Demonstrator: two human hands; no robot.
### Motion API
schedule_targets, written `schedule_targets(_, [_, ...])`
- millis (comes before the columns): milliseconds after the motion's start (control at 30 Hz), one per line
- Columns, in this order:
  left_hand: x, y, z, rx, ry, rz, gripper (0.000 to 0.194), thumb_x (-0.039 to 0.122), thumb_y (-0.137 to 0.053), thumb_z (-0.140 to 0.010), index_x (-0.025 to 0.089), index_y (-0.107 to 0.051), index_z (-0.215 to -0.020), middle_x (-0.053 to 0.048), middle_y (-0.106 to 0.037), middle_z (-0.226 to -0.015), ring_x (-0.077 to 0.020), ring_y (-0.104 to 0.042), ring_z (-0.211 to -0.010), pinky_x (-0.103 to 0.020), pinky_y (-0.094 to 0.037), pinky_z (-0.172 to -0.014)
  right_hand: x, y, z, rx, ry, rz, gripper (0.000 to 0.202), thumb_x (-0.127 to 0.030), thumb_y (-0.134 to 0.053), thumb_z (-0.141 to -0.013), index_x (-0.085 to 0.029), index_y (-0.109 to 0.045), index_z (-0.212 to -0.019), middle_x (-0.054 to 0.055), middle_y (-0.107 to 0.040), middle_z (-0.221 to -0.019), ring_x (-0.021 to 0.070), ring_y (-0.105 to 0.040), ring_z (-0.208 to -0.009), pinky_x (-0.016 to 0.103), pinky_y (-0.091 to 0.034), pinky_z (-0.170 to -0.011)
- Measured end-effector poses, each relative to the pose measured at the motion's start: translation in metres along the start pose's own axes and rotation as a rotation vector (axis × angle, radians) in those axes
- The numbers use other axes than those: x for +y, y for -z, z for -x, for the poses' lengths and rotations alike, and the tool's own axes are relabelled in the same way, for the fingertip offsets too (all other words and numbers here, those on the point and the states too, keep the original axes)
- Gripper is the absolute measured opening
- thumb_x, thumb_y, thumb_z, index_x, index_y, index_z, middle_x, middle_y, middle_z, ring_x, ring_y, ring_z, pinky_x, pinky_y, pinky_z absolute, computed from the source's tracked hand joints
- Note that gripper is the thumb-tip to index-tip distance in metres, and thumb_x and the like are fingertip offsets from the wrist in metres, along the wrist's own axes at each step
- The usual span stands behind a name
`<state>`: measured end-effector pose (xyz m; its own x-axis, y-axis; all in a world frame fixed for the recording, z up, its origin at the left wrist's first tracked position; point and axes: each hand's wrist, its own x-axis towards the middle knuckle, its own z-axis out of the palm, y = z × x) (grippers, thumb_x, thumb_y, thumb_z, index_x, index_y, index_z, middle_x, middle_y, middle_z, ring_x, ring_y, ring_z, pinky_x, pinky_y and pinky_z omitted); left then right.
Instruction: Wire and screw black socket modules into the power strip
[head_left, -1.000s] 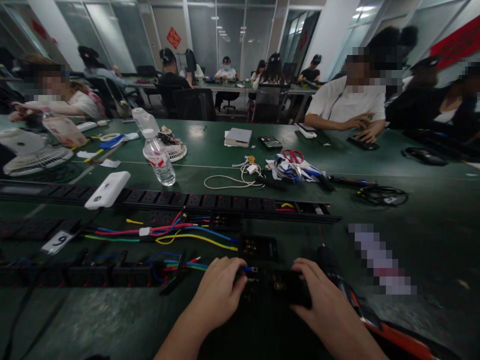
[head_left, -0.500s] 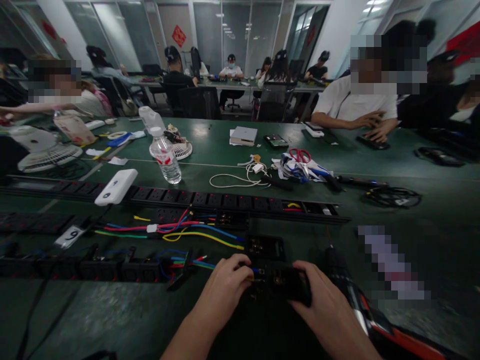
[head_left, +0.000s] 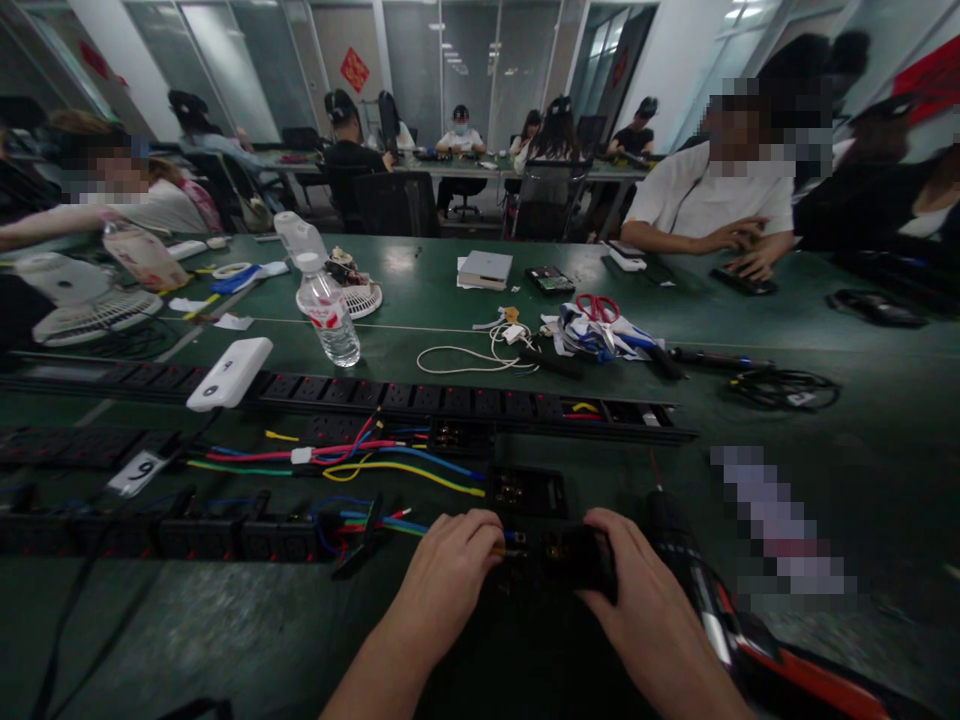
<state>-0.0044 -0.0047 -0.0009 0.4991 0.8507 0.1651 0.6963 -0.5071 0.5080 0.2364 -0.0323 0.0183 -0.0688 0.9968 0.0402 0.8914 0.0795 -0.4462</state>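
My right hand [head_left: 637, 590] is closed around the right end of a small black housing [head_left: 577, 560] with brass-coloured metal inside. To its left, my left hand [head_left: 461, 560] pinches the ends of blue and yellow-green wires [head_left: 420, 526] beside the housing. These wires run left to a black socket strip [head_left: 210, 535] lying open side up. Just behind my hands lies another black housing [head_left: 529, 490] with brass contacts, and a yellow wire [head_left: 420, 478] and a blue one reach its left end. Dark shadow hides the space between my hands.
An orange and black power screwdriver [head_left: 750, 630] lies right of my right hand. Behind are a long socket strip [head_left: 397, 397], a white power bank [head_left: 231, 373], a water bottle [head_left: 330, 315], white cable [head_left: 457, 370] and red scissors [head_left: 598, 308]. A person [head_left: 720, 210] sits across the table.
My right hand and the black housing have tilted slightly, and the housing has shifted a little left. My left hand keeps its pinch. The view has shifted slightly.
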Motion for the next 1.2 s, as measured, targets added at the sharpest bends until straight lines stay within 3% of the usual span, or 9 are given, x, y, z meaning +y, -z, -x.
schedule_targets(167, [0.002,0.001,-0.001,0.025,0.044,0.052,0.021,0.004,-0.061,-0.088,0.022,-0.057,-0.098,-0.001,-0.068,-0.114,-0.0191,-0.064,-0.097,-0.034,-0.044,-0.080,0.001,0.005,0.006,0.130,0.039,0.147,0.060,-0.006,-0.047,-0.072,-0.007,-0.051,-0.132,0.022,-0.042,-0.140,0.0412,-0.041,-0.123,0.064,-0.042,-0.103])
schedule_targets(267, [0.002,0.003,0.000,0.035,0.055,0.075,0.022,0.002,-0.061,-0.087,0.022,-0.057,-0.096,-0.001,-0.068,-0.114,-0.0184,-0.064,-0.097,-0.033,-0.043,-0.078,-0.019,0.013,0.011,0.219,0.173,0.211,0.055,-0.006,-0.048,-0.073,-0.015,-0.060,-0.126,0.019,-0.047,-0.130,0.0412,-0.043,-0.115,0.064,-0.045,-0.090])
schedule_targets(333, [0.002,0.004,0.000,0.038,0.052,0.093,0.022,0.003,-0.062,-0.086,0.022,-0.057,-0.095,-0.001,-0.067,-0.114,-0.0180,-0.063,-0.096,-0.032,-0.043,-0.078,-0.037,0.014,0.011,0.176,0.228,0.156,0.039,-0.008,-0.052,-0.079,-0.021,-0.066,-0.114,0.013,-0.055,-0.116,0.0350,-0.048,-0.105,0.057,-0.046,-0.083])
schedule_targets(433, [0.002,0.005,0.000,0.038,0.055,0.117,0.020,0.004,-0.062,-0.087,0.022,-0.056,-0.096,0.000,-0.067,-0.115,-0.0173,-0.062,-0.096,-0.032,-0.042,-0.079,-0.058,0.009,0.003,0.082,0.169,0.065,0.018,-0.018,-0.061,-0.088,-0.022,-0.071,-0.103,0.009,-0.062,-0.103,0.0307,-0.049,-0.097,0.048,-0.044,-0.077])
schedule_targets(533, [0.002,0.005,0.001,0.043,0.070,0.132,0.020,0.004,-0.062,-0.088,0.022,-0.056,-0.095,0.001,-0.066,-0.115,-0.0165,-0.062,-0.096,-0.032,-0.041,-0.079,-0.066,0.002,-0.008,0.040,0.137,0.037,0.010,-0.019,-0.063,-0.091,-0.022,-0.072,-0.092,0.006,-0.065,-0.094,0.0282,-0.050,-0.093,0.044,-0.041,-0.076])
schedule_targets(967, [0.001,0.002,0.003,0.064,0.053,0.162,0.020,0.005,-0.061,-0.088,0.022,-0.057,-0.096,0.001,-0.065,-0.117,-0.0165,-0.061,-0.098,-0.032,-0.042,-0.081,-0.078,-0.004,-0.018,-0.098,0.030,0.037,0.021,-0.013,-0.055,-0.094,-0.019,-0.068,-0.078,0.007,-0.070,-0.087,0.0290,-0.054,-0.093,0.044,-0.035,-0.078])
schedule_targets(1200, [-0.001,0.000,0.003,0.071,0.026,0.157,0.020,0.004,-0.060,-0.089,0.022,-0.056,-0.097,0.000,-0.065,-0.115,-0.0157,-0.060,-0.098,-0.031,-0.042,-0.081,-0.086,0.003,-0.022,-0.176,-0.012,0.072,0.025,-0.015,-0.052,-0.096,-0.017,-0.070,-0.079,0.008,-0.072,-0.088,0.0297,-0.056,-0.092,0.046,-0.035,-0.079])
